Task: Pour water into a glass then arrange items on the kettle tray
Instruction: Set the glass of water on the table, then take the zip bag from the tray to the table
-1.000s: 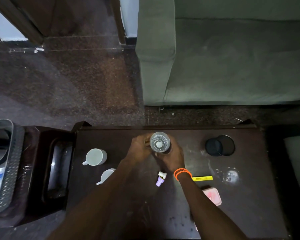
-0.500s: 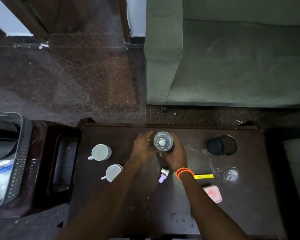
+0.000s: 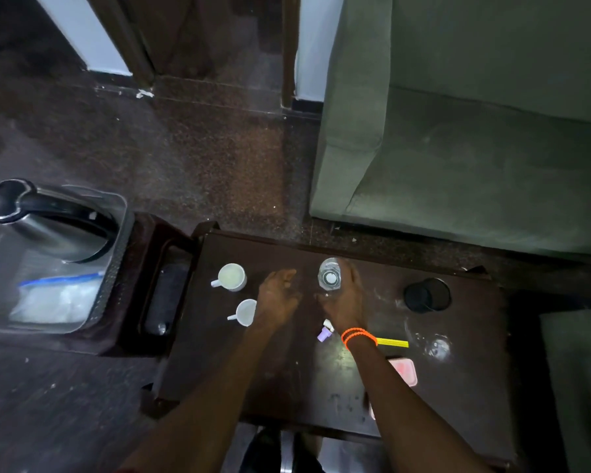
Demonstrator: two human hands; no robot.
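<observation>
A clear water bottle [image 3: 330,277] with a white cap stands upright near the far edge of the dark wooden table [image 3: 287,380]. My right hand [image 3: 347,303], with orange bands at the wrist, is wrapped around its right side. My left hand [image 3: 276,298] rests apart from the bottle to its left, fingers loose and holding nothing, close to the nearer white cup [image 3: 245,312]. A second white cup [image 3: 232,276] sits further back. A clear glass [image 3: 437,347] stands at the right. The steel kettle [image 3: 45,223] sits on a silver tray [image 3: 111,268] at the far left.
A black cup [image 3: 426,295] stands at the table's right back. A small purple-and-white item [image 3: 324,332], a yellow sachet [image 3: 393,343] and a pink box [image 3: 405,370] lie near my right forearm. A dark holder [image 3: 164,295] separates table and tray. A green sofa [image 3: 475,148] is beyond.
My left hand has let go of the bottle and drawn away to the left. The view has swung left, bringing the kettle into sight. My right hand stays on the bottle.
</observation>
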